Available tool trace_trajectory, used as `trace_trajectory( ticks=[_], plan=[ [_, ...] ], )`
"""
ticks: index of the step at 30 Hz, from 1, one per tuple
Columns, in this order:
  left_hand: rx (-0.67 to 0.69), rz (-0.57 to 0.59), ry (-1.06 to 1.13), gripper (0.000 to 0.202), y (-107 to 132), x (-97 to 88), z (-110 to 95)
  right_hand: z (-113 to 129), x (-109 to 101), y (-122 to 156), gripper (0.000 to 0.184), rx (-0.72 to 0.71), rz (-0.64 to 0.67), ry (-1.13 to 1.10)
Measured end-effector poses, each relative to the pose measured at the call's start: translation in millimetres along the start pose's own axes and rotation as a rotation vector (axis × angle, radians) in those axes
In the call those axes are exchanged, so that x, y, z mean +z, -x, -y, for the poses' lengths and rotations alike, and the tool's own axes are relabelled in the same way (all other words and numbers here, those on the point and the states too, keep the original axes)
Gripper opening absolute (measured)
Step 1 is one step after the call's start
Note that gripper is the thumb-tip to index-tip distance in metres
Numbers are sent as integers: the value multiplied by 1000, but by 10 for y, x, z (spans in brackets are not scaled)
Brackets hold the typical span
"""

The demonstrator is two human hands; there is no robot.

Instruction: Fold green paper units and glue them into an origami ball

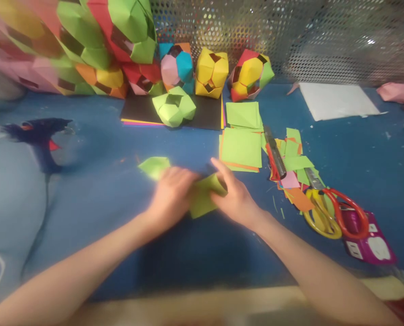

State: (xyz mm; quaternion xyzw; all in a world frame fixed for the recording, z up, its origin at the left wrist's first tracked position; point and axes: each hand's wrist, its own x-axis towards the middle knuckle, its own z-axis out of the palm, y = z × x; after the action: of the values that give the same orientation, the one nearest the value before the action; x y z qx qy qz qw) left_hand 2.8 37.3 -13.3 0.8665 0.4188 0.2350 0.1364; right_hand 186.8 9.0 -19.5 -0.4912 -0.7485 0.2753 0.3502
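Note:
My left hand (172, 195) and my right hand (235, 195) meet over a light green sheet of paper (203, 199) on the blue table (103, 190). Both hands pinch or press the sheet; motion blur smears the fingers. The right index finger sticks out toward the upper left. A second folded green piece (154, 165) lies just left of my left hand. A stack of green square sheets (241, 147) sits beyond my right hand.
A glue gun (40, 136) lies at the left with its cord trailing. A box cutter (274, 156), paper scraps (295, 172), red-and-yellow scissors (330, 210) and a purple object (369, 240) lie at the right. Folded paper balls (211, 72) line the mesh wall behind.

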Motion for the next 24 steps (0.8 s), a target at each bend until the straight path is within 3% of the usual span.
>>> trace_trajectory(
  ticks=[5, 10, 16, 20, 24],
  plan=[
    [177, -25, -9, 15, -30, -26, 31, -34, 42, -15, 69, -303, -64, 185],
    [259, -46, -74, 20, -45, -2, 55, -77, 36, -49, 65, -416, -128, 279],
    [369, 104, -133, 26, -59, -53, 16, -36, -19, -25, 47, -361, -16, 382],
    [378, 203, -259, 25, -38, -128, -30, 61, -135, 0, 42, -246, 120, 400],
    [360, 236, -358, 19, -15, -165, -55, 119, -227, -6, 41, -187, 167, 460]
  ],
)
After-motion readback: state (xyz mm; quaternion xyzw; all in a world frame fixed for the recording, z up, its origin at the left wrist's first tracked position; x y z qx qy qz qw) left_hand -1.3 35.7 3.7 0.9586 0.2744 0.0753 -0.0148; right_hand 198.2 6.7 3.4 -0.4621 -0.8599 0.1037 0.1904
